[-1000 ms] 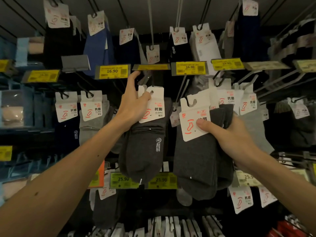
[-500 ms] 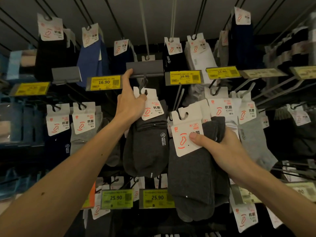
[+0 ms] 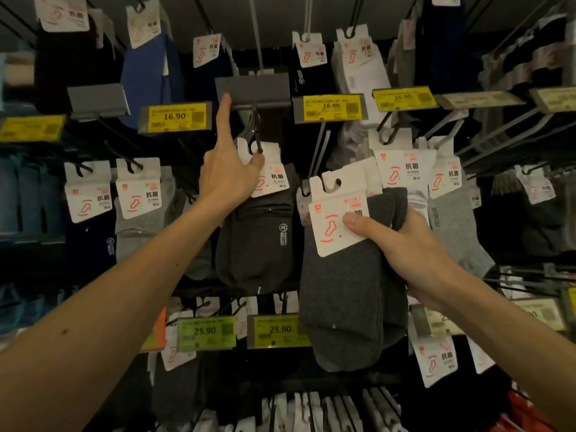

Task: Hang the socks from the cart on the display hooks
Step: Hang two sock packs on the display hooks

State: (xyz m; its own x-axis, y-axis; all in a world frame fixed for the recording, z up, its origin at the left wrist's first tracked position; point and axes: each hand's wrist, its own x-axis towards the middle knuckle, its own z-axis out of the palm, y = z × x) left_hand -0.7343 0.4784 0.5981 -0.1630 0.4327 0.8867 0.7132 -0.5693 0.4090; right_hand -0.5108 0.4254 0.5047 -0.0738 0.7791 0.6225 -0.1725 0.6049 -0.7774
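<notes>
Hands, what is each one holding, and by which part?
Left hand pinches the dark sock pack by its header card; right hand grips a grey sock bundle near the top, thumb on its label.

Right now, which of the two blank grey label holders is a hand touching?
The centre blank grey label holder, between two yellow 16.90 price tags; the left hand has its index fingertip on its lower edge.

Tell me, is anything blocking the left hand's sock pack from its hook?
Only the grey price flap at the hook's tip; the left hand's forefinger props it up, so the sock pack's card meets the hook.
</notes>
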